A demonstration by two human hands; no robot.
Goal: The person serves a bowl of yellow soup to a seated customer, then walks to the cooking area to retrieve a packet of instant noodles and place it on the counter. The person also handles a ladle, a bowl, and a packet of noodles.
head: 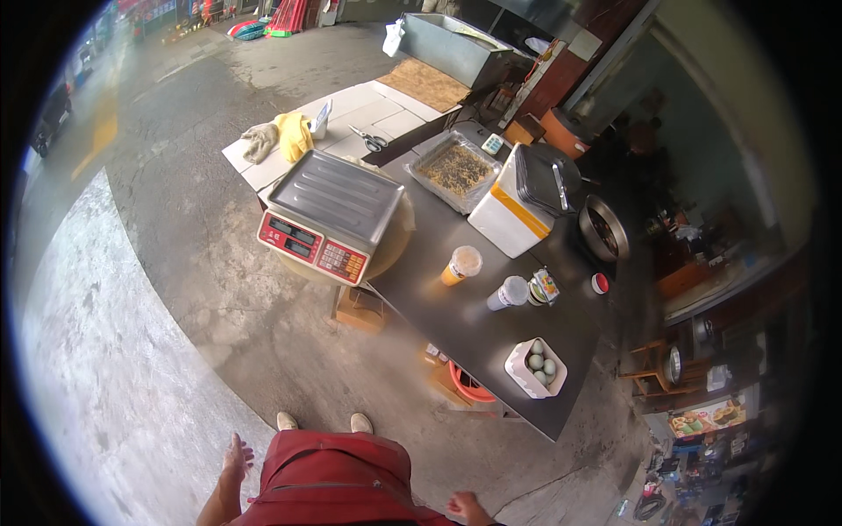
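Observation:
My left hand [238, 455] hangs beside the red apron [329, 473] with its fingers apart and nothing in it. On the other side, my right hand [464, 503] is low in the view with its fingers curled; whether they are fully closed is not clear, and no object shows in it. Neither hand touches the dark table [427, 309]. A white box of pale green eggs [535, 369] is near the table's close end. Farther along are an orange drink cup [462, 264], a lidded cup [508, 293] and a digital scale [335, 210] with a metal pan.
A plastic-lined tray [455, 169] of food, a white foam box [510, 217] and a metal bowl [603, 227] stand on the table. Scissors [368, 139] and a yellow cloth [293, 136] lie on the tiled counter [395, 118]. An orange-red basin [470, 388] sits under the table edge.

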